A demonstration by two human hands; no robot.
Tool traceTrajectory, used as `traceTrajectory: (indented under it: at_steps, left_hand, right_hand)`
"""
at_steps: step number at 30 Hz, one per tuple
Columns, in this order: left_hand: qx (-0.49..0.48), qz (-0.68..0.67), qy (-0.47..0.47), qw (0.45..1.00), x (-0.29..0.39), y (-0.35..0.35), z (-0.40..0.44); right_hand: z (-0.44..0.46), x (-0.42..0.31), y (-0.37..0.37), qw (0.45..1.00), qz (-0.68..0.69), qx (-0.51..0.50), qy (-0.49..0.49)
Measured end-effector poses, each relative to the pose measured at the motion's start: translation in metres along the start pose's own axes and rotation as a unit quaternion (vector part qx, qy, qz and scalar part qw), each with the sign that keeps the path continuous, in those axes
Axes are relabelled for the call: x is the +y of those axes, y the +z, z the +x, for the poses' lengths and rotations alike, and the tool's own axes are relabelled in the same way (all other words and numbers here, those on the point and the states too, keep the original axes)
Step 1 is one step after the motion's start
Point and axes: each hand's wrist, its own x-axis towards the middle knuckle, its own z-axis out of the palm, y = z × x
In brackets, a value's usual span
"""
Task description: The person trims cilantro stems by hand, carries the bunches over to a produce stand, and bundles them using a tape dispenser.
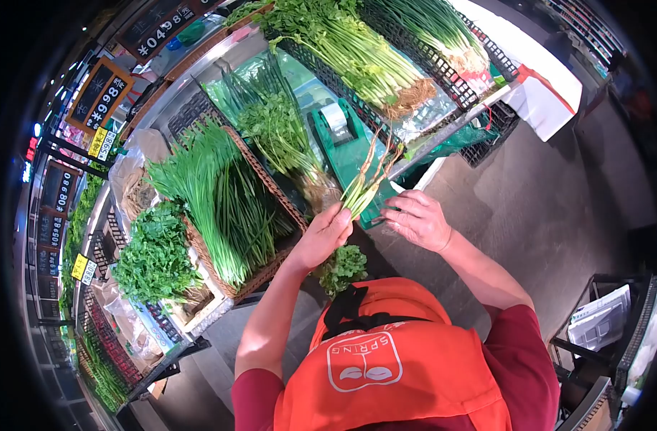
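Note:
A small bunch of leafy greens [345, 267] hangs leaves down, its pale stems and long thin roots [371, 176] pointing up. My left hand [330, 235] is wrapped round the stems. Just right of the roots, my right hand [417, 219] has its fingers curled, the thumb and fingertips near a small white piece that I cannot clearly identify. Beyond my hands stands a green tape dispenser [337, 133] with a clear roll. Left of it, celery-like greens [275, 129] lie with their roots toward me.
A wicker basket [260, 169] of long green chives [213, 208] stands at the left, beside curly greens [156, 258]. Black crates [443, 79] hold rooted bunches and scallions at the top. Price signs [102, 97] line the far left. A crate with papers [600, 320] stands at the lower right.

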Motion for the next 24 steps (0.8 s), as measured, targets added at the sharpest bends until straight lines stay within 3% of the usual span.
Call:
traceTrajectory:
  at_steps: [24]
  left_hand:
    - [-0.008,0.000,-0.005,1.000,0.011,0.012,-0.009]
  right_hand:
    - [-0.013,-0.050,-0.046,0.999,-0.030,0.007,-0.015]
